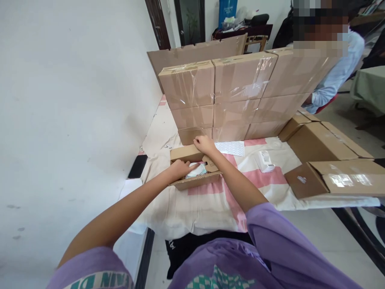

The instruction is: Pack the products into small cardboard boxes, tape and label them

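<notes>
A small open cardboard box (pixel 197 184) sits on the cloth-covered table in front of me, with a white and pale blue bundle (pixel 196 171) inside; its exact kind is unclear. My left hand (pixel 179 170) reaches over the box's left end, fingers stretched out onto the bundle, partly hidden by the wall. At the far side, my right hand (pixel 204 144) is closed at the raised cardboard flap (pixel 187 153); its fingertips are hidden. A brown flap (pixel 210 164) stands at the box's right end, under my right forearm.
A wall of taped cartons (pixel 237 80) rises behind. A white sheet with a key-like grid (pixel 231 148) lies at its foot. Rightward are a small white box (pixel 264 161) and larger cartons (pixel 327 140). A black phone-like slab (pixel 137 166) lies left. A person's sleeve (pixel 337 76) shows beyond.
</notes>
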A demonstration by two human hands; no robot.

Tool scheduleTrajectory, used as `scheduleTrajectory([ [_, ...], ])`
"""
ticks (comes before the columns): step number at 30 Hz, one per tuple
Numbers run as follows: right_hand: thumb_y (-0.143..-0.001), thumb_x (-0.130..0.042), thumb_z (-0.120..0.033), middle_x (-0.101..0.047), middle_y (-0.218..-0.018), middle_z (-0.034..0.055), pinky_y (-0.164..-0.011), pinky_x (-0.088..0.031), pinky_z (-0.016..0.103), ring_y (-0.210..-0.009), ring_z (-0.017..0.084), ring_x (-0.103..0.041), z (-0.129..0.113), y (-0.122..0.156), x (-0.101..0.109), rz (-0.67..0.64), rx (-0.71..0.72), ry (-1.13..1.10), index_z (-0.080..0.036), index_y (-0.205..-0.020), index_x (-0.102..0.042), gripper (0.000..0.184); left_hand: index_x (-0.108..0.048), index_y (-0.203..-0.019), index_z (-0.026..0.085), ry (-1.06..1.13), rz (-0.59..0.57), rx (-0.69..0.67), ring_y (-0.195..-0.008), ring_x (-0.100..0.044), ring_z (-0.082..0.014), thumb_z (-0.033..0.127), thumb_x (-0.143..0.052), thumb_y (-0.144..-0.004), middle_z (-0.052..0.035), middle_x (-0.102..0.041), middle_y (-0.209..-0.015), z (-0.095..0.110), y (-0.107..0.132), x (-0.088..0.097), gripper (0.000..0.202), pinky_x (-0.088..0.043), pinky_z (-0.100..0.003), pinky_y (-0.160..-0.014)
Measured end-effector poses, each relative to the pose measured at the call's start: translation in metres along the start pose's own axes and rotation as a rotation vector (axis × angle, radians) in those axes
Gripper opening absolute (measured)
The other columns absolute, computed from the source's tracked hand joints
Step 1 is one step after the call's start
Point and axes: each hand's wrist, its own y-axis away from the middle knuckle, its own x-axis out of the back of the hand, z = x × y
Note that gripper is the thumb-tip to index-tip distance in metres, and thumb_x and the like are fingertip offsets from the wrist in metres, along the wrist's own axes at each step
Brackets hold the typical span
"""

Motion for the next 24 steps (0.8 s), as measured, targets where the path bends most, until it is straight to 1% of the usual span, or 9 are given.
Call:
scheduleTrajectory([
  [5, -0.106, -0.036, -0.034, -0.074, -0.109, 0.015, -0.078, -0.039, 0.03, -0.098, 0.024, -0.064, 0.001, -0.003, -0.005, 0.026, 0.015, -0.004, -0.014, -0.108, -0.074, 0.042, -0.037, -0.157, 0.035, -0.061, 0.014, -0.066, -0.085, -0.065, -0.0256, 0.011, -0.043, -0.094, -0.015, -0.064, -0.11, 0.005, 0.004, 0.004, 0.068, -0.048, -0.039, -0.077],
  [8, -0.106, -0.036, -0.036, -0.074, -0.109, 0.0144, -0.079, -0.04, 0.03, -0.099, 0.024, -0.065, 0.004, -0.003, -0.009, 0.045, 0.022, -0.017, -0.015, -0.108, -0.074, 0.043, -0.035, -0.157, 0.042, -0.119, 0.045, -0.096, -0.089, -0.062, -0.0258, 0.012, -0.044, -0.095, -0.0134, -0.061, -0.113, 0.005, 0.009, 0.006, 0.07, -0.045, -0.035, -0.073],
  [10, -0.106, -0.036, -0.037, -0.074, -0.111, 0.014, -0.081, -0.041, 0.03, -0.101, 0.024, -0.065, 0.005, -0.004, -0.01, 0.051, 0.017, -0.021, -0.016, -0.109, -0.074, 0.043, -0.035, -0.156, 0.045, -0.182, 0.077, -0.127, -0.089, -0.059, -0.0247, 0.013, -0.046, -0.095, -0.0115, -0.06, -0.112, 0.003, 0.013, 0.009, 0.07, -0.043, -0.032, -0.069],
  [13, -0.105, -0.038, -0.036, -0.075, -0.111, 0.014, -0.082, -0.043, 0.03, -0.101, 0.025, -0.067, 0.009, -0.004, -0.009, 0.055, -0.01, -0.027, -0.018, -0.108, -0.075, 0.041, -0.034, -0.156, 0.045, -0.268, 0.07, -0.169, -0.086, -0.056, -0.0222, 0.012, -0.048, -0.093, -0.0091, -0.059, -0.107, -0.003, 0.017, 0.02, 0.072, -0.037, -0.028, -0.064],
  [15, -0.105, -0.039, -0.034, -0.075, -0.112, 0.0149, -0.083, -0.045, 0.03, -0.101, 0.025, -0.068, 0.012, -0.004, -0.007, 0.062, -0.035, -0.037, -0.018, -0.107, -0.075, 0.04, -0.032, -0.157, 0.045, -0.281, 0.061, -0.181, -0.087, -0.056, -0.0213, 0.011, -0.048, -0.093, -0.0077, -0.059, -0.106, -0.008, 0.017, 0.028, 0.075, -0.035, -0.028, -0.064],
  [17, -0.104, -0.04, -0.033, -0.075, -0.111, 0.016, -0.083, -0.046, 0.031, -0.1, 0.026, -0.069, 0.014, -0.003, -0.006, 0.076, -0.054, -0.059, -0.017, -0.106, -0.076, 0.04, -0.03, -0.159, 0.045, -0.244, 0.087, -0.165, -0.09, -0.057, -0.0209, 0.012, -0.048, -0.094, -0.0064, -0.06, -0.107, -0.011, 0.015, 0.032, 0.075, -0.036, -0.028, -0.067],
  [19, -0.103, -0.041, -0.033, -0.075, -0.108, 0.0165, -0.084, -0.047, 0.033, -0.099, 0.027, -0.069, 0.014, -0.002, -0.006, 0.094, -0.061, -0.093, -0.017, -0.103, -0.076, 0.039, -0.03, -0.159, 0.042, -0.192, 0.114, -0.138, -0.095, -0.059, -0.022, 0.02, -0.051, -0.096, -0.0062, -0.062, -0.113, -0.012, 0.012, 0.027, 0.07, -0.038, -0.03, -0.074],
  [21, -0.102, -0.044, -0.032, -0.075, -0.107, 0.0169, -0.086, -0.047, 0.034, -0.099, 0.028, -0.069, 0.01, -0.003, -0.008, 0.113, -0.049, -0.136, -0.016, -0.1, -0.076, 0.036, -0.037, -0.157, 0.041, -0.158, 0.119, -0.137, -0.102, -0.06, -0.0235, 0.032, -0.054, -0.098, -0.0067, -0.065, -0.122, -0.012, 0.01, 0.017, 0.063, -0.039, -0.032, -0.083],
  [24, -0.099, -0.049, -0.031, -0.074, -0.106, 0.017, -0.092, -0.047, 0.037, -0.103, 0.029, -0.067, 0.003, -0.002, -0.008, 0.153, -0.018, -0.218, -0.016, -0.098, -0.075, 0.03, -0.046, -0.152, 0.039, -0.13, 0.101, -0.152, -0.102, -0.063, -0.0225, 0.042, -0.049, -0.101, -0.0061, -0.066, -0.129, -0.009, 0.012, 0.002, 0.051, -0.037, -0.034, -0.089],
])
